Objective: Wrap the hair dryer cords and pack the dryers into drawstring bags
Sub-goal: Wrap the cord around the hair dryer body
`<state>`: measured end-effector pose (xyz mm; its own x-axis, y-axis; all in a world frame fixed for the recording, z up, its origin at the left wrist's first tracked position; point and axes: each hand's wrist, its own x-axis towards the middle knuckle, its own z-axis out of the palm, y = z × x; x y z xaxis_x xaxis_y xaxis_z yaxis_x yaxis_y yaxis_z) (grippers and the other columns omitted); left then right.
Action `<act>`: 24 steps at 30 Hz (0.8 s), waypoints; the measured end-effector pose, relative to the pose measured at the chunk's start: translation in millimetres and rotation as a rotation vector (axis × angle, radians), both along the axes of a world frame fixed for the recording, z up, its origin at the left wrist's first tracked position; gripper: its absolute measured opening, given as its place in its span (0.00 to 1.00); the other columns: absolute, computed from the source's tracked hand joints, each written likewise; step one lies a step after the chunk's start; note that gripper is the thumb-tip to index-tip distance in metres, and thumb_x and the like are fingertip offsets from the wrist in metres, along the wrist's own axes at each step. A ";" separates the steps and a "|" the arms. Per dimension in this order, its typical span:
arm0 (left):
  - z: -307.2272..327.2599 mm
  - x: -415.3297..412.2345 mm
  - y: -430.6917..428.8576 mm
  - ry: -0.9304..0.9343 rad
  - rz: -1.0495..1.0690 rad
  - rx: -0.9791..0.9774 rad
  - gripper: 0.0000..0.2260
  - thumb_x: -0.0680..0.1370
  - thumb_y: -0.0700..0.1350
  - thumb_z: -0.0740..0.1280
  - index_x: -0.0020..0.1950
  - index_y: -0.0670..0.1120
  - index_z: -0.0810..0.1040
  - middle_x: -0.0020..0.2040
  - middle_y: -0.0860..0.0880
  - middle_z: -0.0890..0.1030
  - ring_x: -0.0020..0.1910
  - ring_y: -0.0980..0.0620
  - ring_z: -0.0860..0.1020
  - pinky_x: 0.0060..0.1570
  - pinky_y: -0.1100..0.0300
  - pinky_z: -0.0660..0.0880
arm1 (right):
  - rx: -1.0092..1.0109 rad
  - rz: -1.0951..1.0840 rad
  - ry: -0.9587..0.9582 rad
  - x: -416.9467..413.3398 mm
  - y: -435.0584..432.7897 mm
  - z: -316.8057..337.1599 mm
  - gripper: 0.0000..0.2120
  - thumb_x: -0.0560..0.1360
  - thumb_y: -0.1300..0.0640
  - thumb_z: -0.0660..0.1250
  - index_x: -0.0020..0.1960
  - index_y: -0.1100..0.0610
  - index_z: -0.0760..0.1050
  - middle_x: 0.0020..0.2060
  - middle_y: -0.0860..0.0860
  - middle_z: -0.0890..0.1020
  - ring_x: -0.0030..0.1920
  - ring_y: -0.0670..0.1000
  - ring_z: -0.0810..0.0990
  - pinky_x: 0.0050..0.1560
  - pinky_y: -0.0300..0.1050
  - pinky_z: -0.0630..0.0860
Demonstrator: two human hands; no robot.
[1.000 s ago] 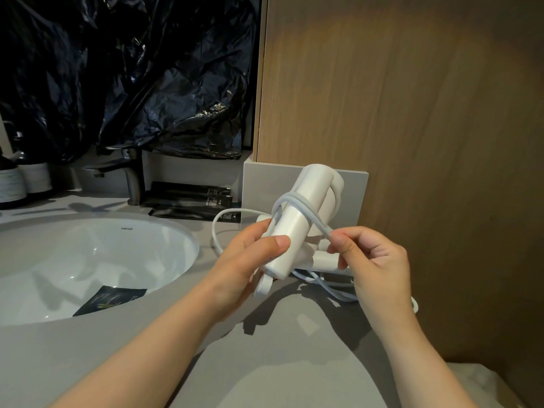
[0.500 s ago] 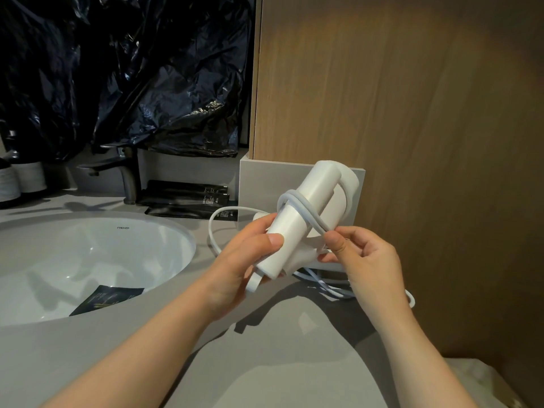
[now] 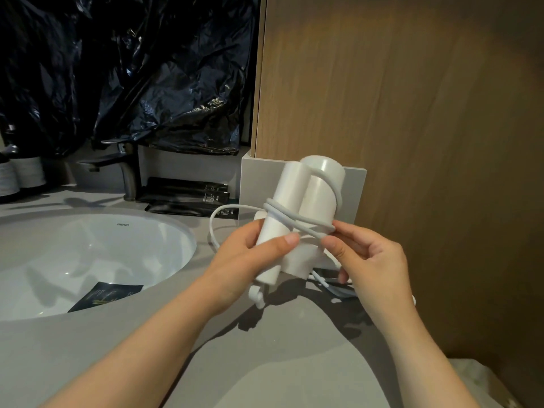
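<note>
A white folded hair dryer (image 3: 306, 207) is held up over the grey counter, its handle lying against its barrel. My left hand (image 3: 250, 260) grips the lower part of the dryer, thumb across the front. Its white cord (image 3: 297, 220) runs in a few loops around handle and barrel. My right hand (image 3: 371, 260) pinches the cord just right of the dryer. A loose stretch of cord arcs to the left of the dryer and more lies on the counter under my right hand. A pale cloth (image 3: 477, 378) shows at the bottom right corner; whether it is a bag is unclear.
A white sink basin (image 3: 97, 254) with a dark packet (image 3: 106, 295) in it lies to the left, a dark faucet (image 3: 123, 169) behind it. Black sachets (image 3: 188, 195) rest by the back wall. A wooden panel (image 3: 412, 113) rises on the right. Black plastic sheeting (image 3: 132, 69) hangs behind.
My left hand has turned the dryer so barrel and handle stand more upright. My right hand has drawn the cord across the front and round the right side of the barrel.
</note>
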<state>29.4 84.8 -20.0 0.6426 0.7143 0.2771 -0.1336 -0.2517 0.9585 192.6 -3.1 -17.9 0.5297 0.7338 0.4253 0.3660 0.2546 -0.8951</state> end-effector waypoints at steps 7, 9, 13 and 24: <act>7.4 -4.6 -0.5 -0.177 0.029 -0.198 0.13 0.68 0.52 0.69 0.41 0.42 0.78 0.31 0.46 0.76 0.28 0.50 0.73 0.29 0.59 0.67 | 0.003 0.051 -0.090 3.7 -5.8 3.9 0.20 0.66 0.46 0.68 0.59 0.42 0.79 0.48 0.41 0.84 0.29 0.43 0.76 0.29 0.32 0.75; 6.8 -4.3 -0.5 -0.190 0.027 -0.225 0.11 0.68 0.51 0.68 0.40 0.43 0.79 0.30 0.47 0.76 0.28 0.50 0.73 0.29 0.60 0.66 | 0.016 0.044 -0.111 4.3 -6.0 3.8 0.16 0.66 0.46 0.68 0.55 0.38 0.79 0.47 0.39 0.84 0.33 0.40 0.78 0.31 0.30 0.75; 6.5 -4.9 -0.1 -0.150 0.010 -0.175 0.09 0.64 0.54 0.70 0.31 0.49 0.79 0.28 0.48 0.73 0.26 0.52 0.71 0.31 0.54 0.55 | 0.097 -0.052 -0.116 4.8 -4.3 3.2 0.10 0.66 0.46 0.68 0.46 0.39 0.80 0.41 0.36 0.84 0.43 0.39 0.81 0.37 0.28 0.77; 10.0 -4.4 -4.9 -0.209 -0.076 -0.301 0.11 0.69 0.50 0.67 0.41 0.42 0.80 0.33 0.43 0.76 0.28 0.51 0.73 0.35 0.57 0.79 | -0.071 0.126 0.062 3.2 -2.9 9.0 0.18 0.65 0.44 0.64 0.52 0.48 0.80 0.41 0.49 0.84 0.25 0.40 0.77 0.31 0.34 0.78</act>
<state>24.9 79.9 -10.1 0.6486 0.7364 0.1926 -0.3417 0.0556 0.9382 195.8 -6.0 -8.9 0.4555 0.8230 0.3393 0.2785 0.2303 -0.9324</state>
